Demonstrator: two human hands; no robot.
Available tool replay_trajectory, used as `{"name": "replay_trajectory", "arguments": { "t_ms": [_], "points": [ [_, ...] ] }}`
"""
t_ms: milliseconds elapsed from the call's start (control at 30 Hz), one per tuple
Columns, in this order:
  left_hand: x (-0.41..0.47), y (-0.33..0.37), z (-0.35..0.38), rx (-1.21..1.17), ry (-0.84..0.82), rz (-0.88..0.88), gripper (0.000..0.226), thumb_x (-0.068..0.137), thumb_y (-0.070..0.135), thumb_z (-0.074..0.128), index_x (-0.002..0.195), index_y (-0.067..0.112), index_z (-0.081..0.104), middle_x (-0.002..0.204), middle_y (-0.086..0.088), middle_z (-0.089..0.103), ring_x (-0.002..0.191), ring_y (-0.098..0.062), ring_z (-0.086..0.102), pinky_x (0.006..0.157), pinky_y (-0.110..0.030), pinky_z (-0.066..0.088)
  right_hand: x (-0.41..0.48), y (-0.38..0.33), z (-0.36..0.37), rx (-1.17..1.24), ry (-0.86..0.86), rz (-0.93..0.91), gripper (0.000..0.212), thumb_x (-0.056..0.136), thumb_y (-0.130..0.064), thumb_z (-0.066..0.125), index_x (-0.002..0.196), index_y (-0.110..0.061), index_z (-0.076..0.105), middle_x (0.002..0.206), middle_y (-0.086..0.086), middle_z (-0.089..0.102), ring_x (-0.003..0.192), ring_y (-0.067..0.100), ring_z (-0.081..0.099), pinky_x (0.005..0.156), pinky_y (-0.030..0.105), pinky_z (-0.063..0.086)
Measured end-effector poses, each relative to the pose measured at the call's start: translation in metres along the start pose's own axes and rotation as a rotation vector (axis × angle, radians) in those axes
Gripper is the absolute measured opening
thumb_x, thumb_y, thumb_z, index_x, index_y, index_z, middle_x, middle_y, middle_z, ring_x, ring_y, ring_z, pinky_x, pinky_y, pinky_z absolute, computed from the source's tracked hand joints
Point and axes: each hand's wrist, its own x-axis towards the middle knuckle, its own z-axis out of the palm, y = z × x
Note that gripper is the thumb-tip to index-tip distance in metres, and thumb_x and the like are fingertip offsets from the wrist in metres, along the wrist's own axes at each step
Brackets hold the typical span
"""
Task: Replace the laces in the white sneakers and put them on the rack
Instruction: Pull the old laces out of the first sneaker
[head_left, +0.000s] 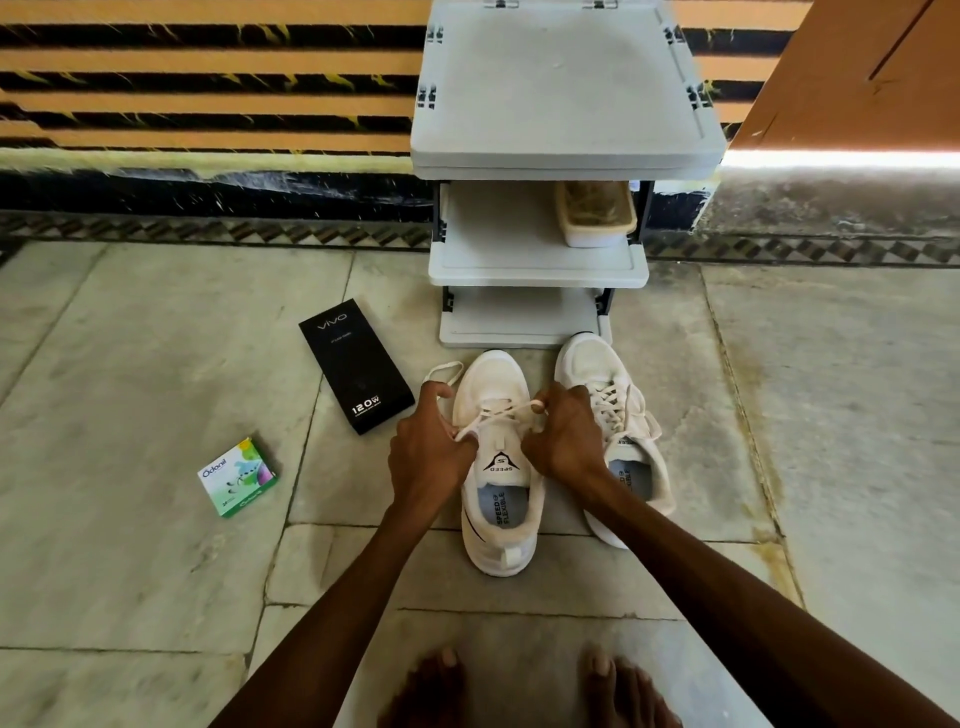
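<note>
Two white sneakers stand side by side on the floor in front of a grey rack (537, 270). The left sneaker (496, 499) has a cream lace (501, 413) partly threaded through its eyelets. My left hand (428, 447) grips one end of that lace, which loops out past my fingers to the left. My right hand (563, 436) pinches the other end above the tongue. The lace runs taut between both hands. The right sneaker (608, 384) is fully laced and partly hidden behind my right hand.
A black phone box (356, 364) lies on the floor left of the sneakers, and a small green-and-white box (238, 477) lies farther left. A cream tray (595, 213) sits on the rack's middle shelf. My bare feet (530, 691) show at the bottom edge.
</note>
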Motion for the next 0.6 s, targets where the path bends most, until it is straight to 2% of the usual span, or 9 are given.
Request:
{"name": "replay_trajectory", "arguments": {
  "t_ms": [100, 200, 267, 367, 600],
  "points": [
    [0.001, 0.001, 0.002, 0.018, -0.011, 0.018, 0.058, 0.078, 0.028, 0.079, 0.126, 0.026, 0.045, 0.101, -0.007, 0.068, 0.091, -0.025, 0.066, 0.074, -0.037, 0.057, 0.003, -0.005, -0.008, -0.114, -0.116, -0.104, 0.051, 0.074, -0.02, 0.078, 0.117, -0.016, 0.05, 0.12, 0.007, 0.043, 0.098, 0.027, 0.057, 0.07, 0.031, 0.043],
    [0.001, 0.001, 0.004, 0.024, -0.013, 0.025, 0.056, 0.079, 0.029, 0.078, 0.125, 0.028, 0.046, 0.099, -0.005, 0.068, 0.091, -0.023, 0.067, 0.072, -0.034, 0.055, 0.005, -0.009, -0.01, -0.3, -0.194, -0.24, 0.052, 0.072, -0.036, 0.082, 0.116, -0.022, 0.057, 0.126, 0.005, 0.043, 0.109, 0.025, 0.052, 0.08, 0.035, 0.049],
    [0.0, 0.001, 0.006, 0.022, 0.002, 0.019, 0.055, 0.079, 0.032, 0.078, 0.125, 0.029, 0.047, 0.1, -0.003, 0.069, 0.092, -0.022, 0.066, 0.072, -0.034, 0.055, 0.003, -0.013, -0.008, -0.368, -0.118, -0.344, 0.045, 0.078, -0.041, 0.075, 0.117, -0.023, 0.061, 0.13, 0.005, 0.045, 0.115, 0.026, 0.049, 0.087, 0.039, 0.049],
    [0.001, 0.002, 0.008, -0.005, 0.005, -0.006, 0.055, 0.08, 0.033, 0.078, 0.126, 0.029, 0.048, 0.099, -0.004, 0.069, 0.092, -0.022, 0.066, 0.077, -0.036, 0.056, 0.002, -0.019, -0.003, -0.456, 0.005, -0.461, 0.033, 0.09, -0.038, 0.063, 0.118, -0.02, 0.066, 0.132, 0.007, 0.05, 0.119, 0.027, 0.047, 0.093, 0.041, 0.047],
    [0.002, 0.001, 0.008, -0.03, -0.006, -0.014, 0.052, 0.082, 0.034, 0.076, 0.126, 0.028, 0.048, 0.096, -0.003, 0.069, 0.091, -0.021, 0.066, 0.079, -0.035, 0.054, 0.014, -0.019, 0.015, -0.735, 0.004, -0.559, 0.027, 0.092, -0.033, 0.058, 0.112, -0.017, 0.069, 0.124, 0.009, 0.057, 0.117, 0.029, 0.049, 0.093, 0.042, 0.042]
  ]
}}
